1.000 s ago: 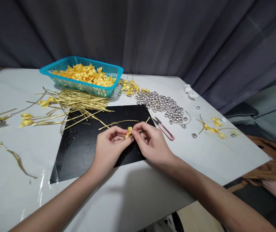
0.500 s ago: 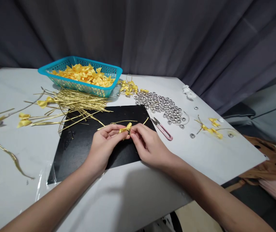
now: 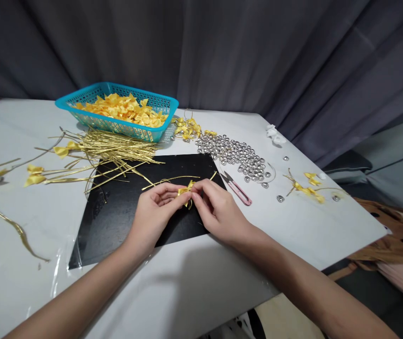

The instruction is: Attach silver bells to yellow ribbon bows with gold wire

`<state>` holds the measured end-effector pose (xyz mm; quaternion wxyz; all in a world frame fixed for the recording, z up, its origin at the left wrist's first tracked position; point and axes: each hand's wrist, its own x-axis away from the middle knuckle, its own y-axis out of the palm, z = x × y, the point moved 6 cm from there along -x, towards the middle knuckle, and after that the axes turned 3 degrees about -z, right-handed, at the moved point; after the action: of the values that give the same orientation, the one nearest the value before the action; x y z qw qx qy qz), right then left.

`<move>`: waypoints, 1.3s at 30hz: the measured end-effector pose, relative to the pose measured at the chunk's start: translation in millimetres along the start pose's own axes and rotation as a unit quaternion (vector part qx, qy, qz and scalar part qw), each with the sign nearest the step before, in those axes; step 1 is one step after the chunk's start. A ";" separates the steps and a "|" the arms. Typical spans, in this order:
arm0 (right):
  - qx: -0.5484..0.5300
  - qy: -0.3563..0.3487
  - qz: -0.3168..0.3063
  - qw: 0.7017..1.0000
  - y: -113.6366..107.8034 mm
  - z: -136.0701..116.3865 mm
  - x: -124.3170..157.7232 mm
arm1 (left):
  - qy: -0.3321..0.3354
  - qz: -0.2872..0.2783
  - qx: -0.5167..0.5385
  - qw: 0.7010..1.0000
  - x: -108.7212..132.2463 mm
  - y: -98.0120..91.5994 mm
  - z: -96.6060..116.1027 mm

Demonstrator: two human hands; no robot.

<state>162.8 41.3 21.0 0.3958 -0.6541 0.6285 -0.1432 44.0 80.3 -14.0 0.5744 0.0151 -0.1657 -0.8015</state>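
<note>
Over the black mat point(image 3: 116, 230), a small yellow ribbon bow point(image 3: 184, 190) is pinched between my two hands. The fingers of my left hand point(image 3: 157, 207) are closed on its left side. My right hand point(image 3: 219, 207) pinches the bow's right side with thumb and forefinger, close against the left fingertips. A bit of gold tie hangs below the bow; its details are hidden by the fingers. Gold cords point(image 3: 173, 178) lie on the mat just beyond the hands. Pink-handled thread snips point(image 3: 238, 190) rest to the right of my right hand.
A blue basket point(image 3: 116, 87) of yellow ribbon pieces stands at the back, with a pile of gold cords point(image 3: 116, 146) before it. Silver heart-shaped beads point(image 3: 237, 155) are heaped right of centre. Finished-looking bows point(image 3: 307, 188) lie at the right, and more bows point(image 3: 35, 175) at the left.
The bow has turned slightly between my fingers, and more of its yellow ribbon now shows above and below the fingertips. Both hands stay in nearly the same place.
</note>
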 end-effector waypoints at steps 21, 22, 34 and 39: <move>-0.385 0.278 -0.015 0.880 15.0 28.7 5.4 | 0.017 0.018 -0.008 1.000 1.4 -2.0 2.3; -0.386 0.287 -0.016 0.877 15.3 30.7 5.4 | 0.014 0.021 -0.011 1.000 1.5 -2.1 2.3; -0.418 0.315 -0.123 0.843 7.3 19.5 10.7 | 0.003 0.061 -0.002 0.998 0.6 -7.5 -0.4; -0.351 0.298 -0.109 0.881 15.8 22.4 10.6 | -0.015 0.052 0.027 0.998 1.1 -7.4 -2.1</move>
<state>168.8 40.5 -7.7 -0.0840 -0.7410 0.6505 -0.1440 37.3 80.9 -17.9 0.6122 0.0094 -0.1964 -0.7658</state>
